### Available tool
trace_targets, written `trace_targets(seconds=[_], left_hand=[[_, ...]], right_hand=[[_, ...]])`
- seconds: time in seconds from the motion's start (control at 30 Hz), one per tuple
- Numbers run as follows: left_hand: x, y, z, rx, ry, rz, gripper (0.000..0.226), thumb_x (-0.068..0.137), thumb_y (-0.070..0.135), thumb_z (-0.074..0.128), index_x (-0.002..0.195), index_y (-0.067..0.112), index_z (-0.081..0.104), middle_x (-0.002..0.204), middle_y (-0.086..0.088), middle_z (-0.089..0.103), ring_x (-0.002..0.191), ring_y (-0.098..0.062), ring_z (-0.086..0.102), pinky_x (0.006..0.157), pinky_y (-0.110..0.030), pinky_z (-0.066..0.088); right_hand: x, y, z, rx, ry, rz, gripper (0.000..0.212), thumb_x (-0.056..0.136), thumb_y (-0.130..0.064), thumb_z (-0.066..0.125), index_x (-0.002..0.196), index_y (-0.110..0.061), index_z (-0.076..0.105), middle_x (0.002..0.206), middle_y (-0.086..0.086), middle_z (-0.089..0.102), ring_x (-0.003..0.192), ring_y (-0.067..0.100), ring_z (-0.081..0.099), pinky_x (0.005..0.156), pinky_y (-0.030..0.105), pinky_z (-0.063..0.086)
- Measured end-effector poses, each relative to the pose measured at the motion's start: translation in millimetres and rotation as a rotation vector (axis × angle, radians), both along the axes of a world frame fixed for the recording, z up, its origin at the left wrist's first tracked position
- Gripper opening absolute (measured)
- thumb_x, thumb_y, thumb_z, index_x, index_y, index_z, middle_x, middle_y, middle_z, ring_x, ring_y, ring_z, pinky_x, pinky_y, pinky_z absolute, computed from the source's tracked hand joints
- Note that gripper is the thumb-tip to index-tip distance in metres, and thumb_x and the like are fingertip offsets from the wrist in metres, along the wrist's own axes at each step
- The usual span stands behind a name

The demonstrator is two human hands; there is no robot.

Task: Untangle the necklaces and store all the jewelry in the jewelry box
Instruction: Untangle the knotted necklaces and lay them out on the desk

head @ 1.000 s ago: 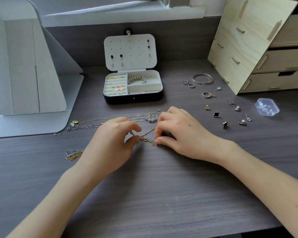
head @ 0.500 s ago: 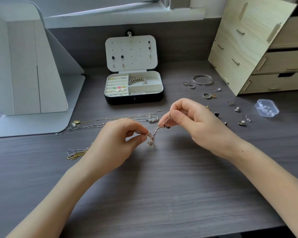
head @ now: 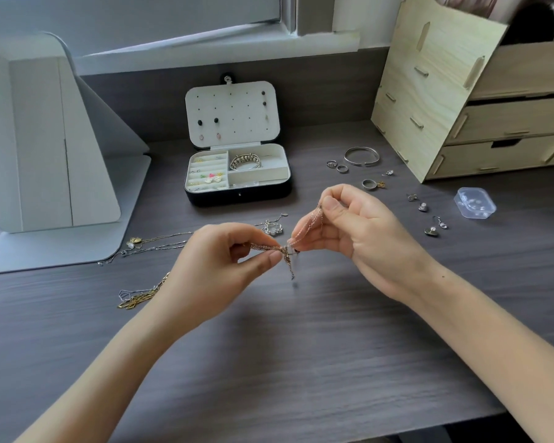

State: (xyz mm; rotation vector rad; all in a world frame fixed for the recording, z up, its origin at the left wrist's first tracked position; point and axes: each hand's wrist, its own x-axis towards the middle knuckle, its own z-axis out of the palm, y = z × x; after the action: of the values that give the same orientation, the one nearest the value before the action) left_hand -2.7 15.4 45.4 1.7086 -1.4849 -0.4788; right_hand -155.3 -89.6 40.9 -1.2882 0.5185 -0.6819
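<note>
A: First entry?
B: Dark grey wood-grain desk top (head: 301,362), matt finish.
A: Along the desk's rear edge?
B: Dark grey back panel (head: 327,87). Above it, a white painted window sill (head: 205,52). Soft daylight falls across the desk.
A: The desk's rear corners?
B: Right: pale plywood drawer unit (head: 435,91) with a slotted side and stacked drawers. Left: white folded board stand (head: 39,142) with rounded corners, standing upright.

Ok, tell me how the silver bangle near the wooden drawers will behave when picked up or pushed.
The silver bangle is a solid open hoop, so probably stiff. Lying flat, it should slide, not roll. Its polished metal may be slippery.
</note>
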Motion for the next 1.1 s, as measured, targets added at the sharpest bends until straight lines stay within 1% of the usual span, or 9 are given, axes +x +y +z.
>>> trace_targets(seconds=[0.17, 0.27, 0.37, 0.47, 0.6, 0.73, 0.83, 1.0, 1.1], left_hand=[[-4.1, -3.0, 6.4, -0.007, 0.032, -0.013, 0.009, 0.08, 0.017, 0.071, 0.072, 0.022, 0.069, 0.038, 0.01, 0.034, 0.042, -0.008, 0.026, 0.044, -0.013, 0.019], [-6.7, -5.6, 12.1, 0.016, 0.041, -0.029, 0.009, 0.08, 0.017, 0.07, 0.071, 0.018, 0.069, 0.037, 0.009, 0.032, 0.041, -0.008, 0.025, 0.042, -0.012, 0.018], [-6.3, -9.0, 13.1, 0.075, 0.077, -0.05, 0.012, 0.081, 0.027, 0.071, 0.071, 0.02, 0.068, 0.049, 0.006, 0.039, 0.049, -0.008, 0.027, 0.048, -0.023, 0.022], [-8.4, -10.8, 14.4, 0.153, 0.186, -0.055, 0.012, 0.084, 0.028, 0.066, 0.075, 0.019, 0.067, 0.061, -0.007, 0.043, 0.055, -0.016, 0.029, 0.05, -0.028, 0.023], [-9.0, -10.5, 15.1, 0.26, 0.327, -0.117, 0.016, 0.09, 0.021, 0.059, 0.077, 0.013, 0.064, 0.061, 0.004, 0.046, 0.057, -0.011, 0.033, 0.057, -0.029, 0.028], [-6.5, -8.9, 13.4, 0.316, 0.451, -0.169, 0.014, 0.079, 0.03, 0.061, 0.076, 0.016, 0.064, 0.058, 0.011, 0.043, 0.051, -0.005, 0.033, 0.052, -0.017, 0.03], [-6.4, -6.6, 15.9, 0.374, 0.516, -0.254, 0.012, 0.078, 0.026, 0.056, 0.075, 0.014, 0.059, 0.055, 0.012, 0.036, 0.048, -0.004, 0.03, 0.049, -0.012, 0.032], [-5.5, -2.1, 25.1, 0.447, 0.397, -0.362, 0.009, 0.076, 0.026, 0.061, 0.067, 0.025, 0.063, 0.06, 0.012, 0.044, 0.058, -0.006, 0.036, 0.063, -0.025, 0.033], [-4.7, 2.8, 35.1, 0.5, 0.322, -0.486, 0.011, 0.07, 0.037, 0.064, 0.069, 0.027, 0.062, 0.065, 0.009, 0.047, 0.064, -0.007, 0.038, 0.066, -0.027, 0.031]], right_hand=[[-0.8, 3.9, -1.3, 0.134, -0.002, 0.01, 0.017, 0.101, -0.016, 0.033, 0.089, -0.008, 0.041, 0.074, 0.013, 0.068, 0.069, 0.029, 0.066, 0.072, 0.04, 0.057], [-4.3, 7.8, -1.1, 0.178, -0.005, 0.075, 0.011, 0.096, -0.015, 0.045, 0.103, -0.007, 0.043, 0.079, 0.012, 0.067, 0.072, 0.029, 0.064, 0.076, 0.04, 0.055], [-7.0, 9.8, -2.8, 0.141, -0.036, 0.116, 0.051, 0.078, 0.0, 0.066, 0.122, -0.007, 0.041, 0.084, 0.009, 0.065, 0.077, 0.024, 0.063, 0.077, 0.033, 0.056], [-6.9, 12.5, -4.0, 0.048, -0.006, 0.075, 0.065, 0.074, 0.015, 0.065, 0.128, -0.012, 0.039, 0.083, 0.004, 0.062, 0.075, 0.015, 0.062, 0.076, 0.027, 0.052], [-8.8, 16.2, -0.5, -0.019, 0.019, 0.02, 0.063, 0.074, 0.017, 0.064, 0.125, -0.013, 0.042, 0.081, 0.004, 0.061, 0.07, 0.012, 0.061, 0.071, 0.025, 0.052], [-14.4, 19.1, 5.7, -0.082, 0.039, -0.003, 0.058, 0.073, 0.013, 0.067, 0.118, -0.015, 0.046, 0.078, 0.002, 0.062, 0.066, 0.01, 0.061, 0.066, 0.019, 0.05], [-17.2, 20.0, 12.2, -0.148, 0.04, -0.035, 0.055, 0.073, 0.013, 0.068, 0.112, -0.019, 0.048, 0.076, 0.001, 0.061, 0.065, 0.01, 0.059, 0.065, 0.022, 0.051], [-25.2, 20.6, 24.2, -0.226, 0.084, 0.014, 0.055, 0.074, 0.015, 0.066, 0.114, -0.019, 0.048, 0.076, 0.0, 0.06, 0.069, 0.014, 0.057, 0.07, 0.028, 0.051], [-32.1, 22.5, 32.5, -0.225, 0.102, 0.051, 0.055, 0.074, 0.016, 0.065, 0.113, -0.019, 0.05, 0.074, -0.002, 0.061, 0.068, 0.014, 0.055, 0.065, 0.024, 0.05]])
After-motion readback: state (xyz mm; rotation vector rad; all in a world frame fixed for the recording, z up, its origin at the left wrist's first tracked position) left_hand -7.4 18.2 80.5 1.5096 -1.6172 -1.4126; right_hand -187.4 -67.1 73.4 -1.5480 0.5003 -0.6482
